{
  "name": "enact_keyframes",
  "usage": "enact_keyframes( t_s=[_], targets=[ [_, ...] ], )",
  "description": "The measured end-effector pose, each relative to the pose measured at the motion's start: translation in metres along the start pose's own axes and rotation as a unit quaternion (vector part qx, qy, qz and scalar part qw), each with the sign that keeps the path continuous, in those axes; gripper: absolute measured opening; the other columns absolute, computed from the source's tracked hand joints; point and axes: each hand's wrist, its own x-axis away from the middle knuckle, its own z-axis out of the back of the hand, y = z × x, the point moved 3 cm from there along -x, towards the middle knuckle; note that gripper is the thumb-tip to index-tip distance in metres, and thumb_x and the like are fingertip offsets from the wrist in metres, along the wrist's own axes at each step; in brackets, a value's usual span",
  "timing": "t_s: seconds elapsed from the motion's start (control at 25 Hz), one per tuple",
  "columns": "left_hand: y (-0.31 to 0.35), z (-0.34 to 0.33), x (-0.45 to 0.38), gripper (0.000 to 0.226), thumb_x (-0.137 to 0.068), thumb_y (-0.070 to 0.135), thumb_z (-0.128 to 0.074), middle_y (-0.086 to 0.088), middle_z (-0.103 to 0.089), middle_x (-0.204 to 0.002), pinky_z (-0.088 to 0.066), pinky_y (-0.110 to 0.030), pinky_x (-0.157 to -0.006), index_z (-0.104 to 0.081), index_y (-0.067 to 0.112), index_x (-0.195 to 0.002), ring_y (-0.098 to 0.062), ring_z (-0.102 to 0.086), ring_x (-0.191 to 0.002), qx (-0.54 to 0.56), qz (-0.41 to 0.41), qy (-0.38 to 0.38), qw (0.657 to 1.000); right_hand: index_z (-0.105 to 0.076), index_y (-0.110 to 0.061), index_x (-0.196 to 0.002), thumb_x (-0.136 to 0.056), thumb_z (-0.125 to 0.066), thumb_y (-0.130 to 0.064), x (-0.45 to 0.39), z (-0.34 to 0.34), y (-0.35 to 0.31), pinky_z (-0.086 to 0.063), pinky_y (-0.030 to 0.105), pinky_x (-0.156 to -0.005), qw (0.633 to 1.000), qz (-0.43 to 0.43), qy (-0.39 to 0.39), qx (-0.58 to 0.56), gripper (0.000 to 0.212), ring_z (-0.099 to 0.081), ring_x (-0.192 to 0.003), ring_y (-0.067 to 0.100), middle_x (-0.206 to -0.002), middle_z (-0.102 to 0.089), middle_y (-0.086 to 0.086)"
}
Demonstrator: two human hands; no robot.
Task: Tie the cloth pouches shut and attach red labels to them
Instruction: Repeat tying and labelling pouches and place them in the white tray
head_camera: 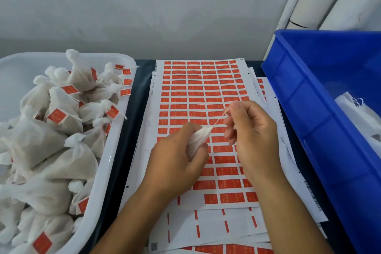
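Left of the label sheets [198, 97] sits a white tub [115, 130] heaped with finished pouches [61, 121], each tied and carrying a red tag. Over the middle of the sheets, the left hand [175, 161] clenches around the body of a small cloth pouch [199, 137], bunching its neck so it points toward the other hand. Just right of that, the right hand [253, 130] pinches the drawstring [220, 117] between thumb and fingertip and draws it up and away from the pouch, the cord taut between the two hands. Right of the sheets stands a blue crate [309, 109] holding loose white cloth that looks like untied stock.

The step in hand appears to be cinching the pouch shut; no label is on it yet. Next, the cord likely needs knotting, then one red label peeled from the sheets below and stuck on the string.
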Motion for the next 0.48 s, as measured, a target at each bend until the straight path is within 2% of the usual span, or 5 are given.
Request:
enact_keyframes(
  t_s=[0.04, 0.16, 0.28, 0.4, 0.48],
  targets=[
    [0.0, -0.001, 0.0, 0.021, -0.087, 0.068, -0.051, 0.038, -0.057, -0.087, -0.047, -0.005, -0.057, -0.045, 0.058, -0.105, 0.015, -0.059, -0.093, -0.008, -0.009, 0.004, 1.0, -0.065, -0.03, -0.088, -0.103, -0.049, -0.047, 0.001, -0.004, -0.001, -0.056, 0.017, -0.06, 1.0, -0.006, -0.022, -0.007, 0.027, -0.068, -0.063, 0.012, -0.075, -0.07, -0.007],
    [-0.002, -0.002, 0.0, 0.032, -0.089, 0.077, -0.04, 0.032, -0.059, -0.084, -0.044, -0.008, -0.061, -0.051, 0.049, -0.102, 0.008, -0.061, -0.089, -0.018, -0.015, 0.02, 1.0, -0.064, -0.027, -0.096, -0.1, -0.046, -0.051, 0.001, -0.011, -0.002, -0.058, 0.022, -0.059, 0.997, -0.024, -0.07, -0.034, 0.03, -0.073, -0.066, 0.018, -0.086, -0.075, -0.006],
    [-0.001, -0.003, -0.001, 0.041, -0.086, 0.079, -0.033, 0.033, -0.058, -0.088, -0.051, -0.013, -0.065, -0.052, 0.049, -0.107, 0.001, -0.063, -0.073, -0.05, -0.02, 0.018, 0.998, -0.066, -0.023, -0.094, -0.103, -0.049, -0.043, -0.001, -0.007, 0.0, -0.058, 0.02, -0.061, 0.996, -0.044, -0.041, -0.069, 0.028, -0.075, -0.07, 0.019, -0.083, -0.075, -0.004],
    [0.004, -0.001, -0.001, 0.046, -0.086, 0.078, -0.046, 0.036, -0.055, -0.101, -0.053, -0.012, -0.074, -0.047, 0.053, -0.125, 0.006, -0.062, -0.083, -0.04, -0.019, 0.034, 0.998, -0.068, -0.022, -0.092, -0.105, -0.049, -0.038, -0.001, -0.004, 0.001, -0.059, 0.021, -0.064, 0.994, -0.052, -0.043, -0.085, 0.027, -0.076, -0.073, 0.02, -0.081, -0.075, -0.002],
    [0.008, 0.003, 0.001, 0.046, -0.084, 0.074, -0.052, 0.037, -0.055, -0.107, -0.049, -0.008, -0.074, -0.043, 0.055, -0.125, 0.005, -0.062, -0.093, -0.004, -0.002, 0.062, 0.998, -0.067, -0.021, -0.092, -0.104, -0.05, -0.038, 0.0, -0.004, -0.003, -0.059, 0.022, -0.064, 0.994, -0.028, -0.063, -0.083, 0.028, -0.076, -0.073, 0.021, -0.081, -0.074, -0.001]
  ],
)
